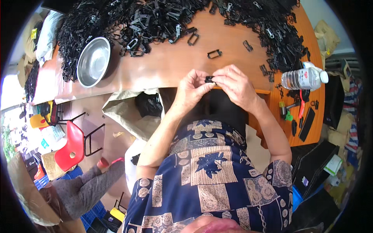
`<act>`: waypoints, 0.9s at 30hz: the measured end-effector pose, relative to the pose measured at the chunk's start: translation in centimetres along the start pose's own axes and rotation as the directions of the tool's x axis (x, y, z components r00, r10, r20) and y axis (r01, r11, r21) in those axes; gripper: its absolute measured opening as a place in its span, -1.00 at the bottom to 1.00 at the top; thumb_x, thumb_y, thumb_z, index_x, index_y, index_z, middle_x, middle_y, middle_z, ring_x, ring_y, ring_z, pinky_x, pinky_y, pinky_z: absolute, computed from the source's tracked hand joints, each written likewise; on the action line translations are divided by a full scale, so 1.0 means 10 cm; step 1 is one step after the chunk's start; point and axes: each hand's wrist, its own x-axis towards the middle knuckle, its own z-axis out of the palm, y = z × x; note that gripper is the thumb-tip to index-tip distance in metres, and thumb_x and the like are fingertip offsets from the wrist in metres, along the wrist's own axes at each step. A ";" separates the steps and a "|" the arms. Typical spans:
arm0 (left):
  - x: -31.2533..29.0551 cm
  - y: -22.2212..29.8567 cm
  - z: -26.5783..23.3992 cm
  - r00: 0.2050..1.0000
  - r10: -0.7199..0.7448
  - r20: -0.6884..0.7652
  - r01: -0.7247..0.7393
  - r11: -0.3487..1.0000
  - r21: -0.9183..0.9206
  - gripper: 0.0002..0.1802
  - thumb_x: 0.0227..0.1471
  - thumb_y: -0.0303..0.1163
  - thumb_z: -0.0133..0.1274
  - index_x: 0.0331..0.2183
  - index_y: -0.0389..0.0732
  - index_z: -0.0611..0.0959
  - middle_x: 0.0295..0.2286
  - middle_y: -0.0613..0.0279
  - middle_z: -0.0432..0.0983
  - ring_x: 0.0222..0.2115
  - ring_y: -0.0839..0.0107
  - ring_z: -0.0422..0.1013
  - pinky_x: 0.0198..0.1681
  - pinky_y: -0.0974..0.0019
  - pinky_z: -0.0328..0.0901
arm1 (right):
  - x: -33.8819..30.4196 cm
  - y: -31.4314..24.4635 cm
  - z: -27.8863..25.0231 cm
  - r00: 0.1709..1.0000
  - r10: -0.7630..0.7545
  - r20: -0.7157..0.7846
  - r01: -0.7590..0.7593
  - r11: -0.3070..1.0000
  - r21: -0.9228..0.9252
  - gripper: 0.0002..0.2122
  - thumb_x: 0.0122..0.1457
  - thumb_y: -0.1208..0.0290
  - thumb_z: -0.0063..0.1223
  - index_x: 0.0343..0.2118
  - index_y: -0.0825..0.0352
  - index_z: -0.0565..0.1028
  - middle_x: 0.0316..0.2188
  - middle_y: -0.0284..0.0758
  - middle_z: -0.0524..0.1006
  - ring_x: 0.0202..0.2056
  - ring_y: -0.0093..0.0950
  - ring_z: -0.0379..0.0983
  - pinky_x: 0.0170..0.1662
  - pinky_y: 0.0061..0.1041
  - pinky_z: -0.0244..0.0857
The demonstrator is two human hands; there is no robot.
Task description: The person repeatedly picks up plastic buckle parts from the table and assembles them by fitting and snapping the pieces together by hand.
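- Black small part (209, 79): gripped by the left hand (192, 87) and right hand (236, 86), near the brown table (163, 68) edge
- Steel bowl (93, 62): beside heaped black pieces (149, 23)

Bottle label (309, 77): print too small; no text legible.

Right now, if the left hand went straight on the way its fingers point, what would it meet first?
Past the small black part it holds, the left hand would likely meet the right hand first, though depth is unclear.
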 end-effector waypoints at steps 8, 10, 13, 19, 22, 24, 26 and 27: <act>0.20 -0.06 0.04 0.982 -0.183 0.038 0.187 0.965 -0.184 -0.75 0.00 -0.43 0.20 -0.30 -0.29 0.50 -0.45 0.26 0.52 -0.45 0.57 0.46 -0.39 0.52 0.38 | -0.11 0.05 0.06 0.992 0.099 -0.081 -0.107 0.989 -0.105 -0.75 -0.07 0.60 0.15 -0.26 0.42 0.49 -0.37 -0.25 0.51 -0.35 -0.31 0.44 -0.28 -0.38 0.35; 0.26 0.00 0.07 0.969 -0.240 0.062 0.247 0.955 -0.163 -0.76 0.04 -0.35 0.16 -0.30 -0.28 0.51 -0.46 0.26 0.52 -0.46 0.57 0.45 -0.40 0.51 0.36 | -0.10 0.10 0.07 0.985 0.133 -0.108 -0.143 0.986 -0.091 -0.73 -0.07 0.63 0.14 -0.24 0.41 0.48 -0.44 -0.26 0.52 -0.42 -0.31 0.45 -0.33 -0.38 0.35; 0.48 0.03 -0.07 0.994 -0.108 0.023 0.104 0.986 0.131 -0.77 0.07 -0.30 0.14 -0.33 -0.26 0.53 -0.48 0.29 0.51 -0.48 0.58 0.43 -0.40 0.49 0.35 | -0.12 0.19 0.08 0.963 0.240 -0.126 -0.243 0.970 -0.014 -0.79 -0.03 0.68 0.11 -0.28 0.42 0.50 -0.44 -0.21 0.54 -0.44 -0.28 0.48 -0.36 -0.41 0.36; 1.19 0.54 -0.48 0.824 0.567 -0.005 -0.095 0.145 0.985 -0.73 -0.10 -0.39 0.16 -0.28 -0.21 0.55 -0.40 0.14 0.44 -0.40 0.16 0.43 -0.36 0.20 0.33 | -0.26 0.36 0.17 0.896 0.384 -0.223 -0.361 0.922 0.138 -0.81 0.01 0.69 0.06 -0.27 0.39 0.46 -0.48 -0.22 0.51 -0.50 -0.29 0.44 -0.40 -0.39 0.33; 1.37 0.59 -0.54 0.807 0.583 0.095 -0.093 -0.033 0.995 -0.74 -0.12 -0.41 0.16 -0.28 -0.16 0.56 -0.33 0.14 0.42 -0.27 0.15 0.39 -0.24 0.22 0.31 | -0.26 0.38 0.21 0.889 0.401 -0.220 -0.353 0.908 0.226 -0.79 0.00 0.69 0.07 -0.26 0.39 0.46 -0.48 -0.22 0.51 -0.49 -0.28 0.44 -0.39 -0.40 0.33; 1.42 0.57 -0.50 0.852 0.505 0.138 -0.117 -0.074 0.990 -0.74 -0.12 -0.42 0.15 -0.28 -0.17 0.56 -0.34 0.14 0.41 -0.28 0.15 0.39 -0.24 0.21 0.31 | -0.26 0.39 0.21 0.890 0.396 -0.227 -0.346 0.910 0.230 -0.79 0.00 0.70 0.08 -0.26 0.39 0.45 -0.47 -0.21 0.51 -0.49 -0.28 0.44 -0.40 -0.39 0.32; 1.42 0.53 -0.45 0.904 0.392 0.172 -0.164 -0.055 0.985 -0.74 -0.13 -0.44 0.13 -0.28 -0.20 0.56 -0.39 0.13 0.40 -0.30 0.13 0.38 -0.23 0.17 0.31 | -0.24 0.38 0.19 0.898 0.380 -0.220 -0.329 0.914 0.238 -0.78 -0.01 0.71 0.07 -0.26 0.39 0.45 -0.47 -0.21 0.51 -0.48 -0.28 0.44 -0.40 -0.39 0.32; 1.38 0.49 -0.39 0.914 0.352 0.203 -0.203 -0.038 0.978 -0.75 -0.12 -0.43 0.12 -0.28 -0.20 0.55 -0.41 0.11 0.40 -0.31 0.12 0.37 -0.22 0.17 0.31 | -0.24 0.37 0.18 0.901 0.376 -0.219 -0.323 0.915 0.243 -0.78 -0.01 0.71 0.07 -0.26 0.39 0.45 -0.47 -0.21 0.51 -0.48 -0.28 0.44 -0.40 -0.39 0.32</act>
